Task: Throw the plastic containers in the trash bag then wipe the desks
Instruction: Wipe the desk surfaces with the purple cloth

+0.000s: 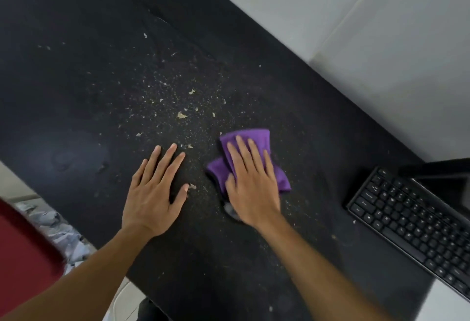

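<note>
While right hand (251, 193) presses purple cloth (262, 134) (fingers (241, 154) spread) | step: wiping surface (76, 79) | next: likely sweep crumbs (181, 115) toward near edge

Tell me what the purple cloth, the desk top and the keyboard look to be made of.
Cloth: soft fabric, probably microfibre; it folds and bunches, matte. Desk top: hard black board, perhaps laminate; smooth, faint sheen, crumbs lie loose on it. Keyboard: black moulded plastic, matte keys with pale legends.

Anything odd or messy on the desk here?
Yes: pale crumbs and flakes are scattered over the black desk, thickest ahead of the left hand. The right hand presses a purple cloth beside them.
</note>
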